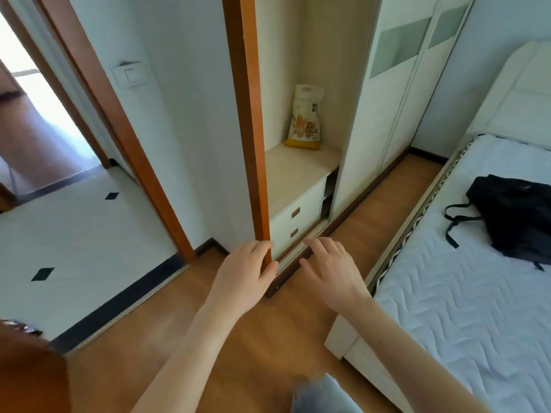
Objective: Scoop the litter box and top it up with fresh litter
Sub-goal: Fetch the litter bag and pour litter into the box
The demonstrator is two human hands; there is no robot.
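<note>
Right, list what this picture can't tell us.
- Litter box: nowhere in the head view.
- Litter bag: print too small to read.
- Left hand: fingertips hidden behind the orange door edge it grips.
- Wardrobe: its inside to the right is hidden by its sliding panels.
- Grey shape at the bottom edge: blurred, cut off.

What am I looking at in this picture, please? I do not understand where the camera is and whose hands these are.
The camera sits on a person's head and looks down, so both hands are the wearer's own. The left hand grips the orange edge of a sliding wardrobe door. The right hand hovers open and holds nothing. Inside the wardrobe, a litter bag stands upright on a shelf above two drawers. On the right, a black bag lies on the bed.
</note>
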